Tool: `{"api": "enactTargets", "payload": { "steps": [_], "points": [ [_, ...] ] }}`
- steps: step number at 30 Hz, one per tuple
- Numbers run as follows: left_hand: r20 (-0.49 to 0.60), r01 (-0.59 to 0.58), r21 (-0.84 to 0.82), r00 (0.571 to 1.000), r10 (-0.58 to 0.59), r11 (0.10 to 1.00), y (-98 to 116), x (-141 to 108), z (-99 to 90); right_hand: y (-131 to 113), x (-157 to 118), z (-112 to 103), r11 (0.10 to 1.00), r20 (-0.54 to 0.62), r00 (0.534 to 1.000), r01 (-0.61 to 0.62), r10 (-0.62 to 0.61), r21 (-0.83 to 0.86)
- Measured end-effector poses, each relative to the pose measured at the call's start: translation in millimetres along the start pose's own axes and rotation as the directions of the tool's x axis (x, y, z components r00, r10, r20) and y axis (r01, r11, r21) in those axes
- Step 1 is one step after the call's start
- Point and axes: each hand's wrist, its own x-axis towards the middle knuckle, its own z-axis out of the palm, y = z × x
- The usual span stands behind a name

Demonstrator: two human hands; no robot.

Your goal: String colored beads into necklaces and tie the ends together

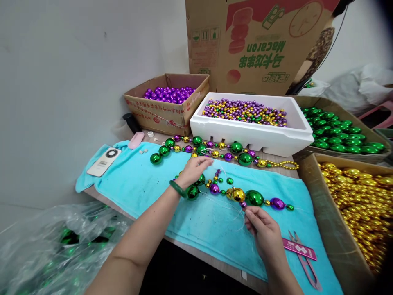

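Observation:
My left hand (pixel 195 169), with a green bangle (pixel 178 188) at the wrist, is pinched over the strung beads; a fine clear thread seems to run from its fingertips. My right hand (pixel 260 223) pinches a small purple bead (pixel 243 205) just below a large gold bead (pixel 238 195). Beside that lie a big green bead (pixel 254 198) and a purple bead (pixel 277 203) on the same strand. Loose clear thread (pixel 227 203) curls between the hands. Behind them, finished-looking bead strands (pixel 228 157) lie along the turquoise towel's back edge.
A white foam box (pixel 251 133) of small beads stands behind, with a carton (pixel 156 112) of purple beads at its left. Cartons of green beads (pixel 334 131) and gold beads (pixel 362 205) are at right. Pink snips (pixel 308 272) lie front right, a white device (pixel 104 162) left.

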Motion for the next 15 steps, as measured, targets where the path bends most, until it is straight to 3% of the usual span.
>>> {"api": "enactTargets", "payload": {
  "steps": [2,5,8,15],
  "points": [
    [-0.118,-0.031,0.285,0.991,0.067,0.958,-6.9,13.6,-9.3,0.4,0.0,-1.9,0.999,0.001,1.000,-0.008,0.008,0.038],
    [-0.095,0.040,0.560,0.995,0.016,0.828,-18.3,28.6,-13.1,0.7,0.1,-3.7,0.998,-0.003,1.000,-0.021,0.022,0.067],
    [-0.030,0.054,0.617,0.999,-0.046,0.785,-27.1,34.4,-4.2,2.3,0.9,-4.6,0.997,-0.002,1.000,-0.023,0.023,0.078],
    [0.029,0.057,0.581,0.995,-0.091,0.812,-34.7,41.4,11.1,3.5,1.6,-10.2,0.999,-0.009,1.000,-0.017,0.017,0.038]
  ]
}}
